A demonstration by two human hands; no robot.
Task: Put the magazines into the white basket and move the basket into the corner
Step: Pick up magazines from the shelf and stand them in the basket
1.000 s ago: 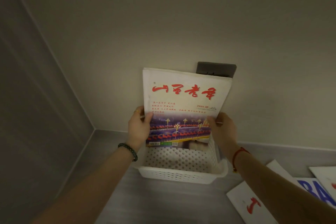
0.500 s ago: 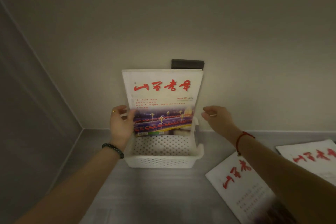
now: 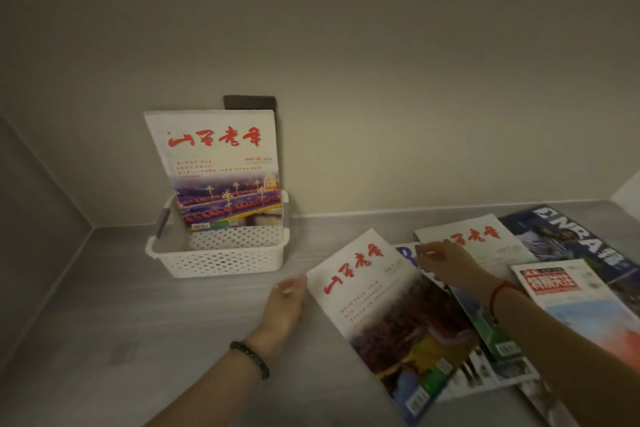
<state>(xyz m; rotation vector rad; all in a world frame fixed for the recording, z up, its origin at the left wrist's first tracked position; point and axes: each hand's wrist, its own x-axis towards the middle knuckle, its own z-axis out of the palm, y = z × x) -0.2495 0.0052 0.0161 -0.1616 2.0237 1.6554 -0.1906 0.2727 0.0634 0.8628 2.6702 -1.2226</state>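
Note:
The white perforated basket (image 3: 221, 262) stands on the grey counter near the back wall, left of centre. One magazine with red calligraphy (image 3: 218, 166) stands upright in it, leaning on the wall. Several more magazines lie spread on the counter to the right; the nearest one, white with a red title (image 3: 377, 302), lies between my hands. My left hand (image 3: 285, 305) touches its left edge with straight fingers. My right hand (image 3: 446, 263) rests at its top right corner, fingers over the magazine underneath; whether it pinches a cover is unclear.
A dark plate (image 3: 250, 102) is fixed to the wall behind the basket. The corner of the two walls (image 3: 90, 227) lies left of the basket. A blue NRA magazine (image 3: 568, 243) and one with a red label (image 3: 568, 291) lie at the far right.
Both hands let go of the upright magazine, which stays in the basket. They moved down and right to the magazines lying on the counter, and the view swung right.

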